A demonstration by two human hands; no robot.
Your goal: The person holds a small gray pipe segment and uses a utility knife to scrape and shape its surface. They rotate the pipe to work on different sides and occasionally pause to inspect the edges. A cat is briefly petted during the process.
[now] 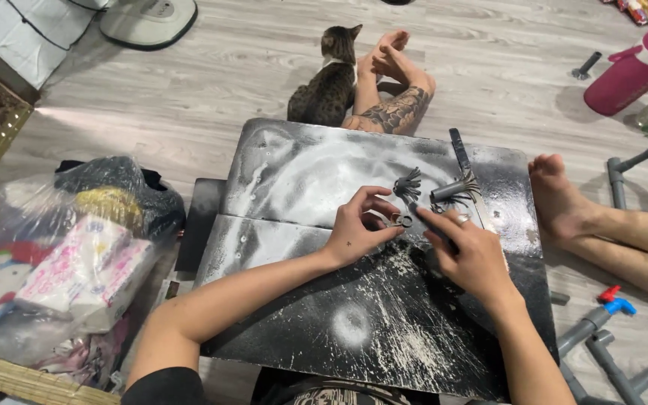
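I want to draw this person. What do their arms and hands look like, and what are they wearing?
Both arms are bare from the hands up past the elbows. The left hand has a small dark mark on its back near the wrist. The right hand wears a ring on one finger. A dark sleeve edge shows at the left upper arm.

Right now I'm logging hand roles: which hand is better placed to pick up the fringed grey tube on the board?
Probably the right hand: it lies just below the fringed grey tube. The left hand sits farther off, its fingertips pinching a small ring.
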